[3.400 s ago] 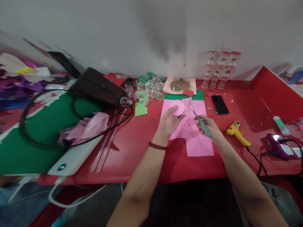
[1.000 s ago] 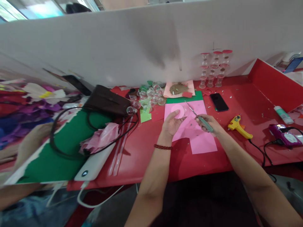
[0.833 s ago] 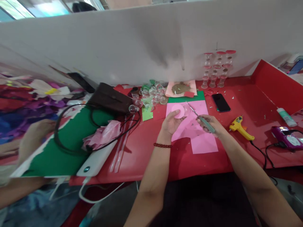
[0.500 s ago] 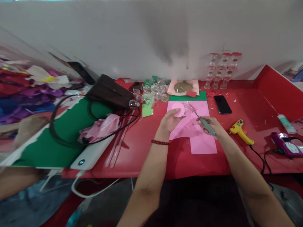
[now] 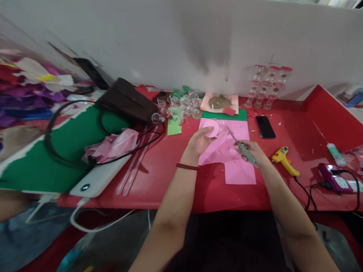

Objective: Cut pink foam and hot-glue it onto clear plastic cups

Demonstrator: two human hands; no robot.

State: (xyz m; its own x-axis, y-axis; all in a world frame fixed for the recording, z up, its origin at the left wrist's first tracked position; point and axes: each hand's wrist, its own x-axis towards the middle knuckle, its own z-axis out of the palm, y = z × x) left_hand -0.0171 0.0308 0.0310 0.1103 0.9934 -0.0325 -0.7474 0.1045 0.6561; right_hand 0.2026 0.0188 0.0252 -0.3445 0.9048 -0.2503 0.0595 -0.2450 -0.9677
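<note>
My left hand [image 5: 200, 141] is closed on a round pink paper disc [image 5: 210, 129], thumb on its face. A clear, cup-like plastic piece [image 5: 222, 131] shows just right of the disc, partly behind it. My right hand [image 5: 253, 152] grips the grey-green handle of a craft knife [image 5: 246, 152]. Its thin metal blade points up and left toward the disc, apart from it. Under both hands lie pink paper sheets [image 5: 239, 173] with cut edges and small scraps.
A phone [image 5: 265, 127], a yellow glue gun [image 5: 286, 160] and a purple power strip [image 5: 336, 177] lie to the right. Plastic cups [image 5: 185, 104] and a heap of sand on paper [image 5: 219, 102] stand behind. Left are a cable loop, a white power bank [image 5: 98, 180] and another person's arm.
The camera view has shifted, moving the scene slightly left in the frame. Both hands keep their hold on the disc and the craft knife, with little movement.
</note>
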